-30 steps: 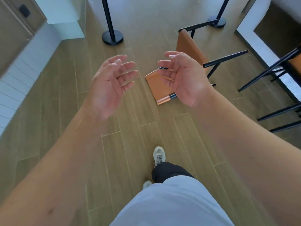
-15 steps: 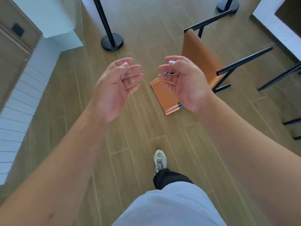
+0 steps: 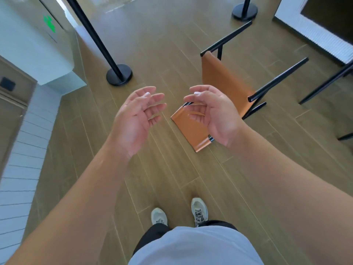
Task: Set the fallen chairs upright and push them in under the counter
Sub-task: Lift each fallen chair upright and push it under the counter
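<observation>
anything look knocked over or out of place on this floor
Yes. The orange chair lies tipped over on the wooden floor, backrest flat on the boards and black legs sticking out sideways. Both hands, left hand and right hand, are open above it, touching nothing.

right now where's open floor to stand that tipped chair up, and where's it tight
Bare floor lies left of the fallen chair, between it and the stanchion base, and in front of the shoes. It is crowded to the right, where another chair's black legs reach in near the white counter base. Left hand and right hand hold nothing.
</observation>
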The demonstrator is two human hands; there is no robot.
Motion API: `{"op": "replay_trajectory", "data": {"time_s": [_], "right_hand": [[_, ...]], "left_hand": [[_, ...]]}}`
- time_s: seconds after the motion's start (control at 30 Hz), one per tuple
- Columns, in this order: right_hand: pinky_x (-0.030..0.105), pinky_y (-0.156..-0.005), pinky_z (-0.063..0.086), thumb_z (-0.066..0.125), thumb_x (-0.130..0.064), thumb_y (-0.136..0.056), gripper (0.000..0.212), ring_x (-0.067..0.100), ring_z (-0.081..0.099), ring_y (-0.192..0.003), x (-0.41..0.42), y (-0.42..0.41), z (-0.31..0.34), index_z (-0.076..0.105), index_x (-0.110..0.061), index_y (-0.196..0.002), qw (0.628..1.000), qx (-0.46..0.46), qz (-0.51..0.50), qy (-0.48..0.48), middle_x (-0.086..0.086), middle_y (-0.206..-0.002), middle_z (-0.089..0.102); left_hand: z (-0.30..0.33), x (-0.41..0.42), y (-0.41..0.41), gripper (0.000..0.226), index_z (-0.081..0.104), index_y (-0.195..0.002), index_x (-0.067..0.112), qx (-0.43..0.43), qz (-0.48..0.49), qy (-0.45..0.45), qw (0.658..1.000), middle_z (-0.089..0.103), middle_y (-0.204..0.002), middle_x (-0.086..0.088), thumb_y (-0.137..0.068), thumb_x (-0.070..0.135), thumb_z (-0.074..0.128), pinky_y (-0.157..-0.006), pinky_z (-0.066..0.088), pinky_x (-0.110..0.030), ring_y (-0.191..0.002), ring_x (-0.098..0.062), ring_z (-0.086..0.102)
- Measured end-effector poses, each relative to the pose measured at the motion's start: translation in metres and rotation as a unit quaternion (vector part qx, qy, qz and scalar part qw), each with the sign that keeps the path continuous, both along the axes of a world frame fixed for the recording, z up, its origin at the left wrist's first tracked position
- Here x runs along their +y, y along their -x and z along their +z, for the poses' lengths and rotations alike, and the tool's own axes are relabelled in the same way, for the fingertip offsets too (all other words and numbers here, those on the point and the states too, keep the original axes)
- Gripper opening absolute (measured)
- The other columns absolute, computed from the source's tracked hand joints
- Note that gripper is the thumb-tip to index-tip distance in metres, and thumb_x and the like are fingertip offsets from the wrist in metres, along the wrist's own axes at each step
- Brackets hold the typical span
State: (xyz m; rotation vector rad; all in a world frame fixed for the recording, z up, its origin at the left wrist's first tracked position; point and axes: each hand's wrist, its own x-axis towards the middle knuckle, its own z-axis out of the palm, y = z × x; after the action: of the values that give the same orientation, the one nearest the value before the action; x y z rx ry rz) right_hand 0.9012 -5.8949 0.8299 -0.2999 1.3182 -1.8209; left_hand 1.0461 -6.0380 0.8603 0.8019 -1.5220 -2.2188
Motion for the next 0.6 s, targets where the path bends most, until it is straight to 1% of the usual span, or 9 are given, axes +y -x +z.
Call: {"op": "replay_trajectory", "data": {"time_s": [0.13, 0.27, 0.43, 0.6], "right_hand": [[0.036, -0.077, 0.050, 0.059, -0.021, -0.084, 0.026, 0.019, 0.066, -0.084, -0.018, 0.006, -0.004, 0.063, -0.015, -0.109, 1.000, 0.006, -0.022, -0.019, 0.005, -0.098, 0.071], [0.033, -0.074, 0.053, 0.059, -0.022, -0.084, 0.027, 0.019, 0.067, -0.084, -0.047, 0.010, -0.006, 0.063, -0.015, -0.109, 0.998, 0.019, -0.052, -0.030, 0.004, -0.098, 0.072], [0.033, -0.075, 0.054, 0.059, -0.024, -0.082, 0.026, 0.018, 0.067, -0.085, -0.107, 0.009, -0.013, 0.064, -0.018, -0.107, 0.993, 0.023, -0.099, -0.056, 0.003, -0.097, 0.073], [0.033, -0.075, 0.052, 0.058, -0.023, -0.083, 0.022, 0.017, 0.066, -0.083, -0.185, -0.001, -0.022, 0.064, -0.019, -0.105, 0.984, 0.003, -0.158, -0.078, 0.004, -0.097, 0.072]], "left_hand": [[-0.009, -0.024, 0.015, 0.026, 0.059, -0.118, 0.022, 0.004, -0.029, -0.007, 1.000, 0.070, -0.116, -0.003, -0.094, 0.028, 0.052, -0.083, 0.047, -0.033, -0.105, -0.019, 0.066], [-0.019, -0.062, 0.027, 0.025, 0.060, -0.118, 0.023, 0.009, -0.058, -0.025, 0.998, 0.070, -0.116, -0.003, -0.095, 0.027, 0.051, -0.086, 0.047, -0.034, -0.104, -0.019, 0.066], [-0.035, -0.135, 0.041, 0.024, 0.062, -0.117, 0.024, 0.015, -0.115, -0.042, 0.992, 0.069, -0.117, -0.003, -0.095, 0.027, 0.051, -0.084, 0.047, -0.033, -0.103, -0.018, 0.066], [-0.046, -0.221, 0.059, 0.024, 0.063, -0.115, 0.023, -0.003, -0.176, -0.062, 0.982, 0.070, -0.115, -0.004, -0.094, 0.027, 0.053, -0.080, 0.049, -0.031, -0.100, -0.017, 0.067]]}}
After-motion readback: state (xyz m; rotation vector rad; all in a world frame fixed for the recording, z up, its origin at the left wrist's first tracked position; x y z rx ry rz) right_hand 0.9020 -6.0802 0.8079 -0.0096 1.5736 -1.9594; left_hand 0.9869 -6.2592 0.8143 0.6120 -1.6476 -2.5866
